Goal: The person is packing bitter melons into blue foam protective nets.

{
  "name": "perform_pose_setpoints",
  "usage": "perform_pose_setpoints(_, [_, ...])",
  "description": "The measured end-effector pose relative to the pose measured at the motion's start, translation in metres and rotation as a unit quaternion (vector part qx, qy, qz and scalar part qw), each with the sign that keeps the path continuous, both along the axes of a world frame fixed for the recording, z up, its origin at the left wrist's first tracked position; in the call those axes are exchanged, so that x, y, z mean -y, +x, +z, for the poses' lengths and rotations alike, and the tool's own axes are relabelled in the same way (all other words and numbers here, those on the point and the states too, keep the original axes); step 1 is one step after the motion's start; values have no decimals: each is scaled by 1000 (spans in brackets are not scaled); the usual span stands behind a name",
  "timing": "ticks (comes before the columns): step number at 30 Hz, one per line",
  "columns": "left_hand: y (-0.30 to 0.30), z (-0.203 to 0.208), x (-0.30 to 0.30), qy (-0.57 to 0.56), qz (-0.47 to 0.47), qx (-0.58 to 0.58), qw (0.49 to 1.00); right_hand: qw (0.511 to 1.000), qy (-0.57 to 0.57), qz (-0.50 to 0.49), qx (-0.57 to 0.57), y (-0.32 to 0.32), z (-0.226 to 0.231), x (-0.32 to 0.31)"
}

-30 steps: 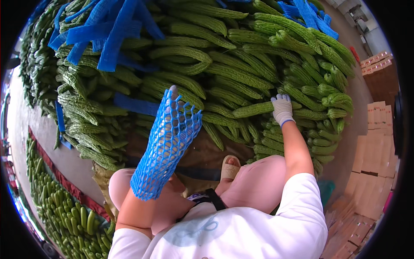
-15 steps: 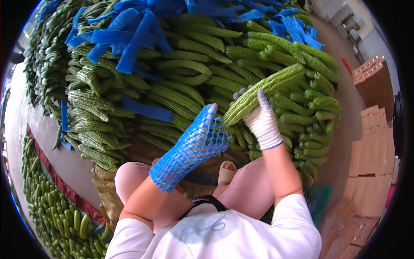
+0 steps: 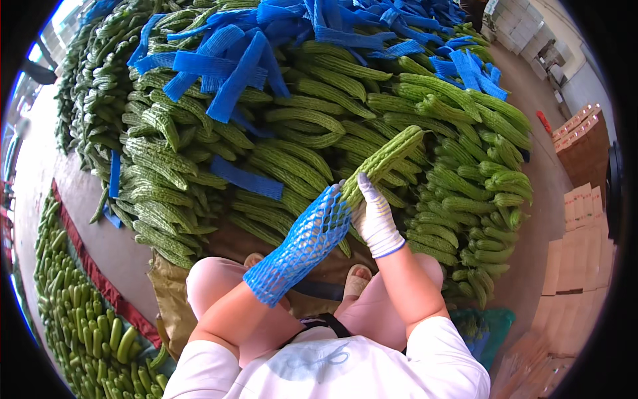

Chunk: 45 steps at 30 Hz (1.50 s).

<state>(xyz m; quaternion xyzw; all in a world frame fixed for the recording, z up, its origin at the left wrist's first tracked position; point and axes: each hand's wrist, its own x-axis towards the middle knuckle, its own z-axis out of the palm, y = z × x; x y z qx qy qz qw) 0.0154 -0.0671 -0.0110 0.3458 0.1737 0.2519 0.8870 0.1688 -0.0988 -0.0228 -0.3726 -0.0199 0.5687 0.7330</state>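
Note:
A long, ridged green bitter melon [image 3: 387,157] slants up and to the right in front of me. My right hand [image 3: 377,223], in a white glove with grey fingertips, is closed around its lower part, thumb on top. A blue foam net sleeve [image 3: 292,246] is stretched over my left hand [image 3: 324,216] from fingertips to wrist. My left fingers are closed on the melon's near end, at the mouth of the net. That end is partly hidden by the net and my hands.
Stacked bitter melons [image 3: 299,156] spread ahead, with flat blue net sleeves [image 3: 236,73] scattered on top. Smaller green vegetables [image 3: 86,326] lie at the lower left beside a red strip [image 3: 100,279]. Cardboard boxes [image 3: 578,246] stand at right. A green crate [image 3: 502,326] sits near my right elbow.
My right hand has brought the melon left and toward me. Its near end now meets my net-covered left hand; before, they were slightly apart. The view has shifted a little.

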Motion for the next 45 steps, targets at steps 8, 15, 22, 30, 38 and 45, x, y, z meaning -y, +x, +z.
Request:
perform_pose_setpoints(8, [10,-6,-14,590,188,-102,778,991,79,64,82,3,33,0])
perform_pose_setpoints(15, [6,31,-14,221,133,-65,964,925,119,260,251,-8,56,12])
perform_pose_setpoints(22, [-7,16,-34,740,156,-203,622,920,50,52,384,-41,35,24])
perform_pose_setpoints(30, [-20,56,6,147,63,-252,954,859,-6,-22,511,9,34,-17])
perform_pose_setpoints(38, [-41,66,10,-136,32,-97,985,843,-77,-123,518,77,5,-23])
perform_pose_setpoints(45, [-42,62,24,-90,17,-65,994,935,-42,-163,312,64,-12,15])
